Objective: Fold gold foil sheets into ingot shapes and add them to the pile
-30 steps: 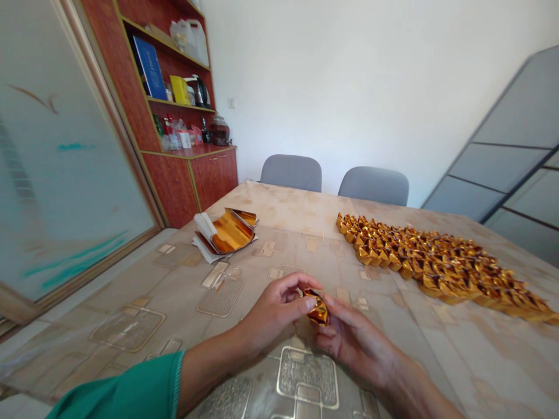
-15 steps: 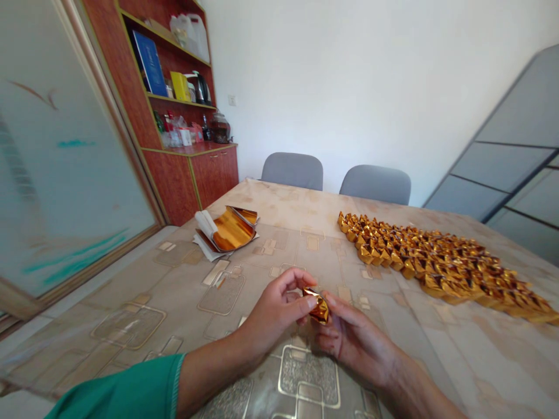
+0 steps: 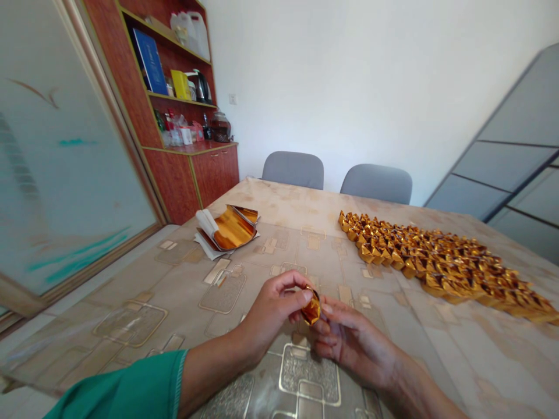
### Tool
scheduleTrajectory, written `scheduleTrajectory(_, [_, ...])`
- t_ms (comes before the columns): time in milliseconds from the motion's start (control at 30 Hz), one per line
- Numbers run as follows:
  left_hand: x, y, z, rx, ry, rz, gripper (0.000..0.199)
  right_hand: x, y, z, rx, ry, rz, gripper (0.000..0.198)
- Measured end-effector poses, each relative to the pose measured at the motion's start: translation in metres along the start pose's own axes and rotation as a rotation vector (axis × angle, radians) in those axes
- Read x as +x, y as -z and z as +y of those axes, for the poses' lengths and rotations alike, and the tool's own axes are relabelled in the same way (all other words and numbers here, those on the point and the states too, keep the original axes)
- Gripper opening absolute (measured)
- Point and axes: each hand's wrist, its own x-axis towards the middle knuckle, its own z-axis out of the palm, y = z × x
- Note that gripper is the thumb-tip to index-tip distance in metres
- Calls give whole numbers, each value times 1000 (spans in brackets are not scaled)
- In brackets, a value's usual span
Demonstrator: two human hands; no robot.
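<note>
Between my two hands, above the near part of the table, is a small folded gold foil paper ingot (image 3: 311, 309). My left hand (image 3: 276, 305) pinches its upper left side, thumb in front and index finger curled over the top. At its right edge, the fingertips of my right hand (image 3: 345, 331) press against it with the fingers bent. The piece stands tilted, its shiny face toward me; its back is hidden. A stack of gold foil paper sheets (image 3: 236, 230) with white backs lies curled farther off on the left.
Rows of finished-looking gold paper ingots (image 3: 437, 256) cover the right side of the table (image 3: 183, 302), which has a patterned cover. Two grey chairs (image 3: 292, 169) stand at the far edge. A red-brown cabinet (image 3: 192, 174) with shelves is at the back left.
The gold paper ingot has turned between my fingers, from slanting to more upright, and shifted slightly left. My right fingers have shifted a little along its edge.
</note>
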Motion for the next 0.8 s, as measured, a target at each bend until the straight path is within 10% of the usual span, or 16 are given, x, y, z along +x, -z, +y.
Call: scheduleTrajectory(800, [1,4,1,-204,314,-98,29,2,1,2,-82,46,34,22])
